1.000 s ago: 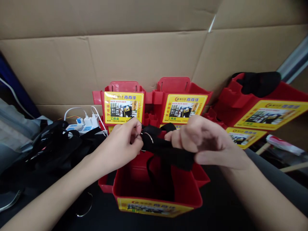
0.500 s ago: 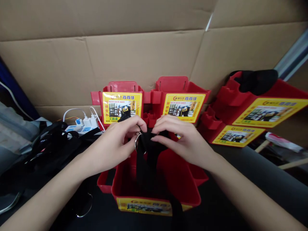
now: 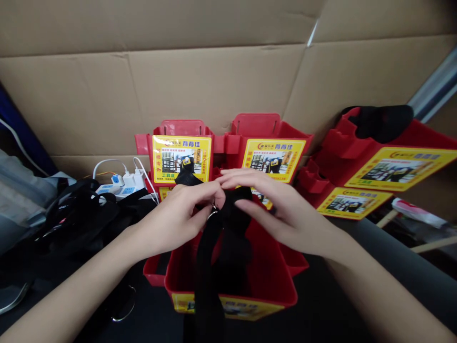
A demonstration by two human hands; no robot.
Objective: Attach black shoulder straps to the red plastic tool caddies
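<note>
My left hand (image 3: 178, 216) and my right hand (image 3: 278, 209) meet above a red plastic tool box (image 3: 271, 281) that has a yellow label on its front. Both hands pinch a black webbing strap (image 3: 209, 267). A small metal ring (image 3: 214, 209) on the strap shows between my fingers, mostly hidden. The strap hangs down from my hands over the box's front edge toward me.
Two more red boxes (image 3: 182, 136) with yellow labels stand behind, against a cardboard wall (image 3: 214, 81). Stacked red boxes (image 3: 385, 157) lie at the right with black cloth on top. A pile of black straps (image 3: 78, 214) and a white power strip (image 3: 121, 186) sit at the left.
My right hand let go of the bunched strap, moved left and now pinches it beside my left hand. The strap's long end dropped over the box's front edge toward me.
</note>
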